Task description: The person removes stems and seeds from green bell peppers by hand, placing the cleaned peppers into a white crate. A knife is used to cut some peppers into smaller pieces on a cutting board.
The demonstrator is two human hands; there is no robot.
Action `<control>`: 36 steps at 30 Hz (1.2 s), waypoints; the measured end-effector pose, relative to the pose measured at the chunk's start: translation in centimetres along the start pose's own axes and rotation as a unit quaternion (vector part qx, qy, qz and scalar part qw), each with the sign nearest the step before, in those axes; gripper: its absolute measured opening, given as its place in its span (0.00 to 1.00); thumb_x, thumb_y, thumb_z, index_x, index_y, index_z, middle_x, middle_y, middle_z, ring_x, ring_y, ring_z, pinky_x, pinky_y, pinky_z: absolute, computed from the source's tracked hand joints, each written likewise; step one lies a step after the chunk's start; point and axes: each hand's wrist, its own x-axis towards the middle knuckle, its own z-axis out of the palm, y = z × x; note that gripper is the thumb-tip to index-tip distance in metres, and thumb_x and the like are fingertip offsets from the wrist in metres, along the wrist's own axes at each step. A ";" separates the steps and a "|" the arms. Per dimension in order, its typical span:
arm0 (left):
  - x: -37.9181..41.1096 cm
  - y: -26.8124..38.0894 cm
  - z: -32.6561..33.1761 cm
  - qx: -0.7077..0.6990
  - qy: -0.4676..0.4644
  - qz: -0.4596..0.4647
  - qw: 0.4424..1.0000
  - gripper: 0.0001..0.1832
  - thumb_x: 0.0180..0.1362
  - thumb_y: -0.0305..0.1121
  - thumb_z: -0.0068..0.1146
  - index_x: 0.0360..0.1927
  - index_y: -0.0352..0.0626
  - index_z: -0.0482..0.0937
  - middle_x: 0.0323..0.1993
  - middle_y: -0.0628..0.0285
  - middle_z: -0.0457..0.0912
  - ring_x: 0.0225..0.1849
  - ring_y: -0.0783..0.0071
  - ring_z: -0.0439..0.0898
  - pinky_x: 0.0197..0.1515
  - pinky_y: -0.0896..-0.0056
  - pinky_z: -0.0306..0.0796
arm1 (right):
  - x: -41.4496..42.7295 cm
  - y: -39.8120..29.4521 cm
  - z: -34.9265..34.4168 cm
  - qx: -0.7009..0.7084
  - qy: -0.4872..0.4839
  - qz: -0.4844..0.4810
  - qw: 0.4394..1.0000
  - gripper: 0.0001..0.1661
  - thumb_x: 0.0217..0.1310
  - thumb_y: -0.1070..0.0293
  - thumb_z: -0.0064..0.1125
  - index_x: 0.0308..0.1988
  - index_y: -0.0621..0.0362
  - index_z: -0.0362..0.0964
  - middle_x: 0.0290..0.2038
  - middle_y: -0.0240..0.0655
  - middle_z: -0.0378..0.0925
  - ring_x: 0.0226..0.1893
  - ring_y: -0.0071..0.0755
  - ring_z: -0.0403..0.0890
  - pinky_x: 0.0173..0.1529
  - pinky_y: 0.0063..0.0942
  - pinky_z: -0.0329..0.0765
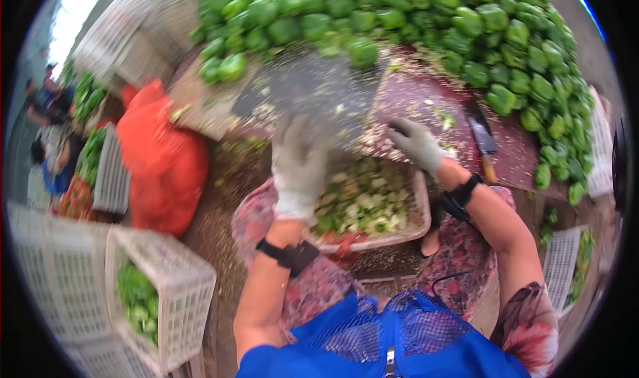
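Note:
My left hand (299,163), in a pale work glove, is blurred over the near edge of a dark board (309,86) strewn with seeds; it seems to hold nothing, though its fingertips are smeared by motion. My right hand (413,142), gloved too, rests with fingers spread at the edge of a dark red board (424,96), empty. Between my knees sits a plastic basket (426,213) with green pepper cores and scraps (369,198). A knife with a wooden handle (489,169) lies right of my right hand. Green bell peppers (362,52) are heaped beyond the boards.
A red mesh sack (162,158) stands at the left. Below it is a white plastic crate (187,303) holding green peppers (140,298). More crates are stacked at the upper left (135,33) and lower left. Another crate (561,265) stands at the right. People (55,153) are at the far left.

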 end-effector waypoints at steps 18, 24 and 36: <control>2.2 -2.0 3.5 -0.072 -0.188 -0.186 0.962 0.19 0.64 0.35 0.63 0.56 0.38 0.79 0.56 0.51 0.78 0.55 0.62 0.79 0.56 0.65 0.76 | 25.8 -1.3 2.5 -0.091 0.154 0.096 0.979 0.67 0.41 0.46 0.79 0.73 0.64 0.55 0.63 0.59 0.71 0.64 0.55 0.74 0.68 0.38 0.72; 2.3 -2.0 4.3 -0.170 -0.104 -0.293 0.935 0.39 0.68 0.43 0.63 0.73 0.31 0.61 0.68 0.47 0.70 0.65 0.54 0.75 0.63 0.60 0.74 | 15.9 -5.1 1.5 0.013 0.012 -0.040 0.999 0.45 0.51 0.55 0.74 0.64 0.60 0.65 0.54 0.49 0.75 0.55 0.46 0.80 0.61 0.38 0.80; 0.9 -1.7 3.6 -0.475 -0.139 -0.394 0.775 0.30 0.59 0.46 0.70 0.61 0.45 0.76 0.53 0.63 0.81 0.54 0.67 0.82 0.55 0.64 0.78 | -0.6 -8.7 -1.6 0.110 -0.095 -0.110 0.983 0.53 0.46 0.62 0.76 0.70 0.60 0.60 0.62 0.47 0.70 0.64 0.42 0.74 0.69 0.38 0.72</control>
